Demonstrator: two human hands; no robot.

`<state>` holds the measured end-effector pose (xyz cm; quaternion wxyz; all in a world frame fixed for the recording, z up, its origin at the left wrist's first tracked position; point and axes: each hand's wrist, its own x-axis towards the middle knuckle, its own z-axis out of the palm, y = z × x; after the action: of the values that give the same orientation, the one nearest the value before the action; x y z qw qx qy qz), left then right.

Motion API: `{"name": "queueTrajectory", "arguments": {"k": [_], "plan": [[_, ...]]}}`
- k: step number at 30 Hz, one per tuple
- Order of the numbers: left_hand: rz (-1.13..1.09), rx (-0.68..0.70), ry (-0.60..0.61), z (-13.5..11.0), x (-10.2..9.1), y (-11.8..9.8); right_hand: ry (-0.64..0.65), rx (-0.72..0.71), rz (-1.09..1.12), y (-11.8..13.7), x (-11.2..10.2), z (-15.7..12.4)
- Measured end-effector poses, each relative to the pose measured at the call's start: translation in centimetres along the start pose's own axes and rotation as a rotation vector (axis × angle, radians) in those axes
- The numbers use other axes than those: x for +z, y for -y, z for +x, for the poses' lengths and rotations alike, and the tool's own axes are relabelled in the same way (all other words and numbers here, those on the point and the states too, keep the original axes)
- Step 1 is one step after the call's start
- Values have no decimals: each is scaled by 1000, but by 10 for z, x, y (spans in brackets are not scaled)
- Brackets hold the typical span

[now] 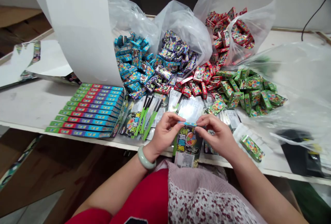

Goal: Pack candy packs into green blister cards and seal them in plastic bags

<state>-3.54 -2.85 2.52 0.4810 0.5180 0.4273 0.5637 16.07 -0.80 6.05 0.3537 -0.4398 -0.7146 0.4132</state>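
Between my hands hangs a dark printed plastic pouch [188, 144] with bright lettering, a round colourful picture and a pale label near its lower end. My left hand [167, 130], with a pale green bangle on the wrist, pinches the pouch's upper left edge. At the upper right edge, the thumb and fingers of my right hand [216, 132] are closed on the same pouch. A strip of blue shows at the top edge between the fingertips; I cannot tell whether it is a small box. More flat pouches [134, 122] lie on the table beside my left hand.
Small blue boxes [133, 67], purple boxes [178, 51], red boxes [199, 75] and green boxes [254, 91] spill from clear bags behind my hands. A display carton [82, 17] with a raised white lid holds multicoloured rows at left. One green box [252, 148] lies right, near a black object [292, 151].
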Motion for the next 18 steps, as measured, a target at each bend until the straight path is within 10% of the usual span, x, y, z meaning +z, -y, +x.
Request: {"name": "queueTrajectory", "arguments": {"k": [8, 18], "plan": [[289, 270, 160, 11, -16, -10, 40, 222, 20, 10, 3, 15], [150, -59, 141, 20, -15, -29, 101, 253, 108, 20, 8, 19]]}}
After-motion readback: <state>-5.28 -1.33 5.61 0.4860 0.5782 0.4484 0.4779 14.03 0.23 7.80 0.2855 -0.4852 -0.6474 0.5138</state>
